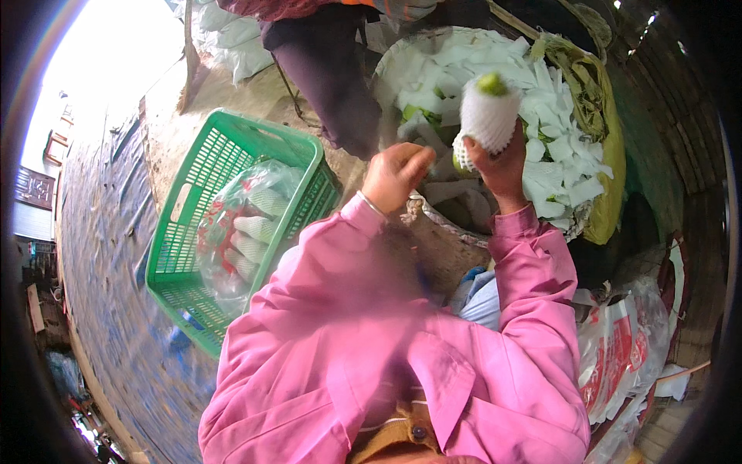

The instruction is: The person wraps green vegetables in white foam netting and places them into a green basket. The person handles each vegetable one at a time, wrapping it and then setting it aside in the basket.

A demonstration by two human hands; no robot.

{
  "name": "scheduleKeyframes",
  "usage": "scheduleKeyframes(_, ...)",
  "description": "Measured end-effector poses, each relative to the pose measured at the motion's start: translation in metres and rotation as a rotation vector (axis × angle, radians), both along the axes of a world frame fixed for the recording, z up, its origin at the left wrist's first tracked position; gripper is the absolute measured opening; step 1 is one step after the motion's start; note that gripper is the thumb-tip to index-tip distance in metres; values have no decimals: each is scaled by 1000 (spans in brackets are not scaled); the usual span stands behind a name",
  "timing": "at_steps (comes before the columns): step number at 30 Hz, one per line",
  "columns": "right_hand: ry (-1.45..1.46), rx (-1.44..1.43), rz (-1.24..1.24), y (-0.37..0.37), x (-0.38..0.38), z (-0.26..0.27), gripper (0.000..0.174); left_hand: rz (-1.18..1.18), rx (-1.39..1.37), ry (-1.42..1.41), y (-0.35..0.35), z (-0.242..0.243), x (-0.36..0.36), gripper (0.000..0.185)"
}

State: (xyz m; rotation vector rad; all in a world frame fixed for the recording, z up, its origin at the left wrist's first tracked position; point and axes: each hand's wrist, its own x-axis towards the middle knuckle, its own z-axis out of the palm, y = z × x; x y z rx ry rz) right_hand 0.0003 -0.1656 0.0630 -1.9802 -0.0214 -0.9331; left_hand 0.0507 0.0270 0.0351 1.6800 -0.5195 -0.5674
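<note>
My right hand (499, 165) grips a green fruit in a white foam net sleeve (490, 113), its green end showing at the top. To its left, my left hand (398, 174) is raised with the fingers curled together; no object can be made out in it. Below both hands is a large round container lined with a woven sack (449, 226), filled with white foam pieces (556, 139) and some green leaves or fruit among them. At my left, a green plastic crate (316, 168) holds a clear plastic bag (211, 232) with several foam-sleeved pieces inside.
Another person's dark trouser leg (324, 69) stands just beyond the crate and container. A yellow-green sack (611, 174) drapes the container's right side. Plastic bags with red print (614, 342) lie at my lower right. White filled bags (232, 40) are at the top left, near a blue tarp (116, 290).
</note>
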Motion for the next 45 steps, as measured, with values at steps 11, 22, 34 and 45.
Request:
scheduleKeyframes(11,79,-862,266,26,-19,21,64,-380,-645,935,12,-13,6,62)
scheduleKeyframes(22,316,740,372,57,6,-39,57,178,-119,-617,-23,-26,-5,112)
scheduleKeyframes(34,291,819,517,58,17,-35,57,191,-102,-406,-15,-13,-7,104)
scheduleKeyframes(45,243,693,438,65,26,-39,55,259,-70,-410,-15,-19,-13,104)
